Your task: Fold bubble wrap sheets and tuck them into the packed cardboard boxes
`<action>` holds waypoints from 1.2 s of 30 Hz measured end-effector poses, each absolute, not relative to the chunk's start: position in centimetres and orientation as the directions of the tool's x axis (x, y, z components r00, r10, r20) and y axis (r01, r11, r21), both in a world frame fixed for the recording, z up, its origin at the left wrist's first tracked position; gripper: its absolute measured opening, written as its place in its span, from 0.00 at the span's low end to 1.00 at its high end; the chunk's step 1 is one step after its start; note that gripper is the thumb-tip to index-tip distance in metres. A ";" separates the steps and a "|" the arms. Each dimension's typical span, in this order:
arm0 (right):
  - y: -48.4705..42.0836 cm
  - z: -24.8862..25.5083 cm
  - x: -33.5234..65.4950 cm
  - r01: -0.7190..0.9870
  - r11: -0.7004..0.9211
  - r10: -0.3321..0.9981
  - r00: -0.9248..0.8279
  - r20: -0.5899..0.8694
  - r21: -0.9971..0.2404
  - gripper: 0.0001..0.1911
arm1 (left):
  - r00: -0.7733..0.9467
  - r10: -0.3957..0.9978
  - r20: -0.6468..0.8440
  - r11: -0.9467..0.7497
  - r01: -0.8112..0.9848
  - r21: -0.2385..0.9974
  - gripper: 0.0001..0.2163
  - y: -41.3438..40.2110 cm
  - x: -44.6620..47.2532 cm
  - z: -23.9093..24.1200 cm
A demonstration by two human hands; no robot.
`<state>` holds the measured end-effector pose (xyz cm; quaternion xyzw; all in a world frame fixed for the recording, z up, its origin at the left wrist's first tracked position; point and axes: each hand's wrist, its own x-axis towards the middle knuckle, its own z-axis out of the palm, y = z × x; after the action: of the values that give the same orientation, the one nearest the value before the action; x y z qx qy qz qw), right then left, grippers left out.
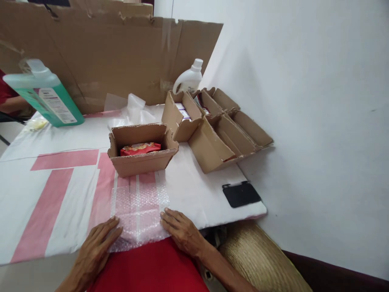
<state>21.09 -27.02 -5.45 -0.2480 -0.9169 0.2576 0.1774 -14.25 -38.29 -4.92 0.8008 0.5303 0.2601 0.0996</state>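
Note:
A clear sheet of bubble wrap (pixel 139 213) lies flat at the table's front edge, the pink stripes of the cloth showing through it. My left hand (pixel 99 243) rests at its left side, fingers stretched out. On the right side, my right hand (pixel 180 229) lies with its fingers extended over the wrap's edge. Just beyond the wrap stands an open cardboard box (pixel 142 165). Inside it is a red packet (pixel 141 149) with a patterned top; neither hand touches the box.
Several open cardboard boxes (pixel 209 138) stand together at the right. A black phone-like object (pixel 241 194) lies near the right corner. At the back are a green liquid bottle (pixel 50 97), a white jug (pixel 190 77), crumpled plastic (pixel 135 111) and a cardboard panel (pixel 106 56). Another person's arm (pixel 13 104) shows far left.

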 end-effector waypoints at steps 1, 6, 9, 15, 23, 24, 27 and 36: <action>-27.2 -5.4 21.1 0.357 0.722 0.569 -0.794 0.214 -0.593 0.23 | 0.265 0.916 0.301 -0.387 0.785 0.485 0.22 -38.4 -14.1 -4.8; -27.4 -3.4 20.2 0.345 0.425 0.805 -0.567 0.175 -0.837 0.12 | -0.094 0.993 0.066 0.000 0.573 0.820 0.11 -37.8 -12.2 -2.2; -26.5 -2.3 19.0 0.384 0.178 0.912 -0.410 0.005 -0.906 0.10 | -0.226 0.963 -0.147 0.233 0.422 0.876 0.13 -36.4 -11.2 -0.8; -24.5 -4.0 16.6 0.378 -0.004 0.966 -0.238 -0.102 -0.926 0.16 | -0.302 0.947 -0.110 0.269 0.557 0.786 0.17 -34.8 -10.6 -1.3; -25.1 -6.2 15.6 0.620 0.163 0.982 -0.174 0.068 -0.768 0.14 | -0.392 0.918 -0.051 0.307 0.625 0.718 0.17 -34.0 -9.1 -2.1; -25.2 -6.3 15.6 0.650 0.174 0.982 -0.176 0.076 -0.740 0.14 | -0.399 0.916 -0.047 0.313 0.633 0.708 0.17 -33.9 -9.0 -2.2; -25.2 -6.3 15.7 0.708 0.198 0.980 -0.157 0.122 -0.677 0.15 | -0.436 0.899 0.038 0.305 0.686 0.660 0.17 -33.8 -8.8 -2.5; -27.4 -3.0 13.6 0.505 0.748 0.655 -0.665 0.358 -0.430 0.32 | 0.375 0.829 0.415 -0.475 0.864 0.169 0.27 -33.8 -6.8 -3.2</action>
<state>13.60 -27.39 -2.98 -0.3221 -0.9004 0.1486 0.2520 -6.80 -33.78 -3.19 0.8282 0.5109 0.2271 -0.0384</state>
